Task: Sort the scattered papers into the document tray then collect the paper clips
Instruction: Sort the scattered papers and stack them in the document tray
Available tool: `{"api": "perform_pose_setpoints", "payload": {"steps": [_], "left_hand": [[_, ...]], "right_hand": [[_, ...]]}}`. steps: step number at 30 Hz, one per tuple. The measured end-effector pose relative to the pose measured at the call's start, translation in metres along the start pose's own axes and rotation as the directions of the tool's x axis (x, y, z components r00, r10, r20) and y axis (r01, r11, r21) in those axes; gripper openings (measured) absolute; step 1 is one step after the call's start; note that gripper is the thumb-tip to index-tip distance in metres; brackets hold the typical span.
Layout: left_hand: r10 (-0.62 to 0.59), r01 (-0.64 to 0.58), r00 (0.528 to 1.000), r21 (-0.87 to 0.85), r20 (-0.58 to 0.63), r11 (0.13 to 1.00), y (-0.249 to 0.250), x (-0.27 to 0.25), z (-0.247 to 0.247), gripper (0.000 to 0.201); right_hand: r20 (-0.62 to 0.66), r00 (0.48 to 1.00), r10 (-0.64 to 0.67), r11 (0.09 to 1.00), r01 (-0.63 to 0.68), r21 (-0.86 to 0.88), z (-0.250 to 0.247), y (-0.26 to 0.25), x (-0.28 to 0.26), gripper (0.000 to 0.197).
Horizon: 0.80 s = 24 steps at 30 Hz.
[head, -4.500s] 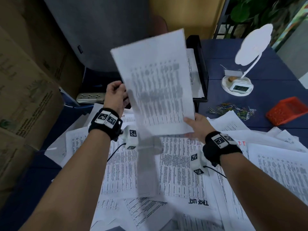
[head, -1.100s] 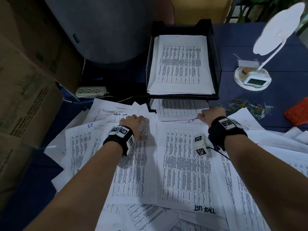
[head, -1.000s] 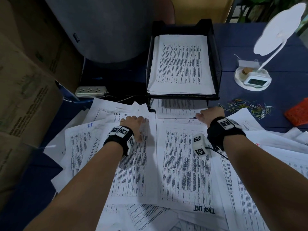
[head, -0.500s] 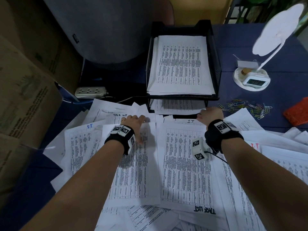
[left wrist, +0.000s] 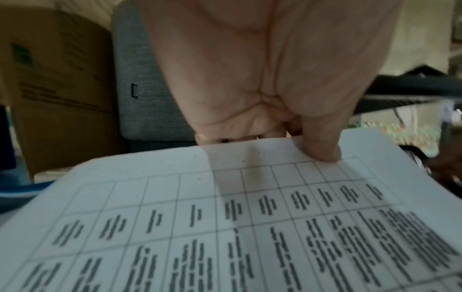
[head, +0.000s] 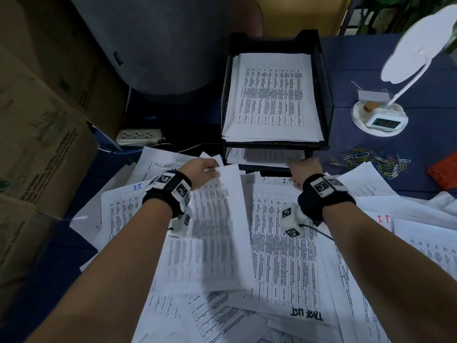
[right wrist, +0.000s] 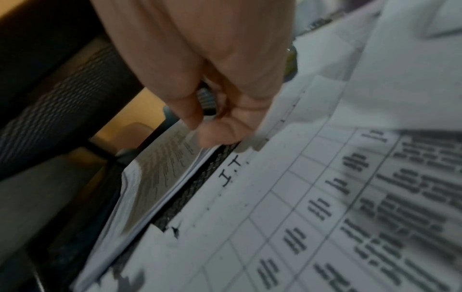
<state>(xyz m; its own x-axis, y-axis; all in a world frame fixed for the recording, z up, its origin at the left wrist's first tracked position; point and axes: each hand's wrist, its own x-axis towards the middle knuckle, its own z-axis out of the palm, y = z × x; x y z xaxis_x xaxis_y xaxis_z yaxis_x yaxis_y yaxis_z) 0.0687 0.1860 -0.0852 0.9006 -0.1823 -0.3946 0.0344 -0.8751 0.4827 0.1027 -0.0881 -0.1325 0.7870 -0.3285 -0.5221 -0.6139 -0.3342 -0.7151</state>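
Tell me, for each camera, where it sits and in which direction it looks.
Head: worn on the head, looking down at the document tray; both forearms show.
Left wrist: along the left hand, which pinches a sheet.
Right wrist: along the right hand toward the lower tray papers.
Shared: the head and left-wrist views both show the sheet.

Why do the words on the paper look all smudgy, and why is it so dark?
Head view: the sheet that the left hand grips is smeared by motion, while the tray's top page reads sharper; dim room, dark corners. Left wrist view: the print is blurry close up. Right wrist view: the right hand and the papers are soft and blurred.
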Motion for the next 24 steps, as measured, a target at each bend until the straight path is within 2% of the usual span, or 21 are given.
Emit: {"api": "perform_pose_setpoints", "payload": {"steps": [2,3,5,7,8,9,11,14,15,17,20,21,22,24], "left_hand": [[0.003,-0.004,1.000,-0.081,-0.003,0.997,0.008,0.002,-0.003,0.022],[0.010,-0.011,1.000,-0.100,-0.008,0.995,0.012,0.003,-0.004,0.022],[0.026,-0.032,0.999,-0.158,-0.039,0.987,0.018,0.007,-0.006,0.021],[0.019,-0.041,0.995,-0.248,-0.093,0.968,0.021,0.011,-0.006,0.016],[0.007,-0.043,0.992,-0.279,-0.126,0.959,0.021,0.013,-0.006,0.013],[0.000,-0.046,0.987,-0.286,-0.159,0.957,0.020,0.014,-0.006,0.014],[0.002,-0.055,0.972,-0.215,-0.237,0.975,0.014,0.017,-0.003,0.025],[-0.045,0.033,0.946,-0.043,-0.321,0.999,-0.004,0.019,0.002,0.034],[-0.084,0.087,0.944,-0.006,-0.319,0.996,-0.012,0.020,0.004,0.035],[-0.153,0.170,0.944,0.034,-0.293,0.985,-0.026,0.020,0.008,0.035],[-0.202,0.240,0.952,0.151,-0.229,0.959,-0.036,0.017,0.014,0.040],[-0.221,0.262,0.952,0.194,-0.211,0.945,-0.038,0.016,0.015,0.044],[-0.242,0.283,0.951,0.228,-0.194,0.931,-0.039,0.016,0.015,0.048],[-0.276,0.306,0.951,0.297,-0.138,0.905,-0.041,0.017,0.015,0.057]], "right_hand": [[0.163,0.983,-0.080,0.997,0.078,0.021,0.006,-0.003,-0.025,0.036],[0.285,0.951,-0.118,0.993,0.110,0.043,0.009,-0.002,-0.035,0.038],[0.522,0.846,-0.110,0.994,0.108,0.035,0.014,0.005,-0.056,0.043],[0.653,0.754,-0.066,0.990,0.133,-0.054,0.021,0.013,-0.062,0.045],[0.664,0.747,-0.035,0.975,0.170,-0.140,0.023,0.016,-0.062,0.043],[0.646,0.763,-0.031,0.955,0.213,-0.206,0.025,0.020,-0.059,0.039],[0.545,0.838,-0.027,0.935,0.214,-0.283,0.024,0.026,-0.050,0.035],[0.396,0.918,-0.016,0.965,0.118,-0.234,0.010,0.024,-0.039,0.034],[0.355,0.935,-0.004,0.967,0.095,-0.238,0.005,0.023,-0.036,0.034],[0.246,0.965,0.092,0.970,-0.031,-0.240,-0.010,0.018,-0.033,0.037],[0.188,0.982,0.008,0.831,0.098,-0.548,-0.026,0.013,-0.025,0.038],[0.187,0.982,0.001,0.828,0.104,-0.550,-0.028,0.014,-0.019,0.038],[0.134,0.991,-0.028,0.856,0.093,-0.508,-0.030,0.014,-0.011,0.039],[0.057,0.998,-0.038,0.977,0.049,-0.208,-0.030,0.010,-0.003,0.043]]}}
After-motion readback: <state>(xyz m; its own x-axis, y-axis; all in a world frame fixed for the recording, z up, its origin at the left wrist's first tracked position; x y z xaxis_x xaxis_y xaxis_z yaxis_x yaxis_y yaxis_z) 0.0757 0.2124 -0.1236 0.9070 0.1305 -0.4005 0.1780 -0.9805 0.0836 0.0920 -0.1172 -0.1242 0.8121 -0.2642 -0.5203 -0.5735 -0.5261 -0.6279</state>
